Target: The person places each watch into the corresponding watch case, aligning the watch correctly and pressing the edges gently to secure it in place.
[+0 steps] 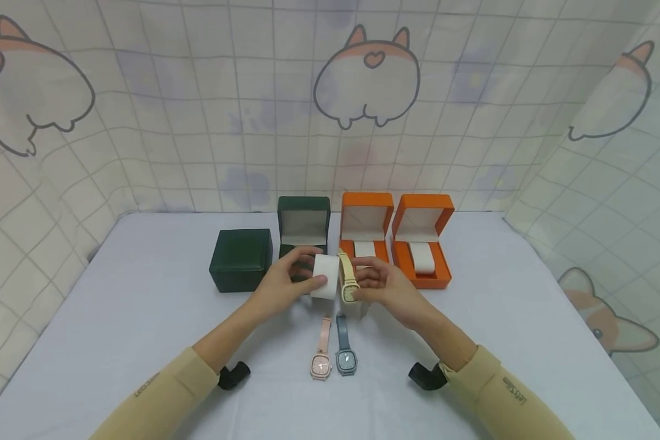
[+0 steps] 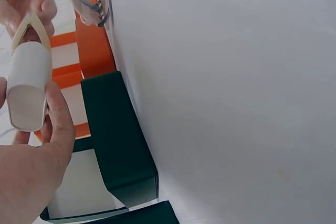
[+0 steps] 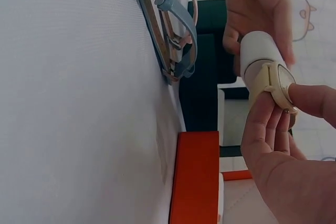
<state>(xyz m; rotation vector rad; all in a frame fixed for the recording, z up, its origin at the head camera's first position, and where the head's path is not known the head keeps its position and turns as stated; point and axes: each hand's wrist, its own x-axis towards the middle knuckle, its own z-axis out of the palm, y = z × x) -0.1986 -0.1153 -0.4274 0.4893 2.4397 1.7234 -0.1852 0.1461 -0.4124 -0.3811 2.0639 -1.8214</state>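
Beige sleeves | hands: L grips wht cushion, R pinches ylw watch | dial hidden, lt-wrist cam

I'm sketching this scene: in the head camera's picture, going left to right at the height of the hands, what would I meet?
Closed green box, left hand, white watch cushion, pale yellow wristwatch, right hand, rightmost open orange watch box.

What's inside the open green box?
White lining shows inside the raised lid. In the head view, the left hand covers most of the base; its contents can't be seen.
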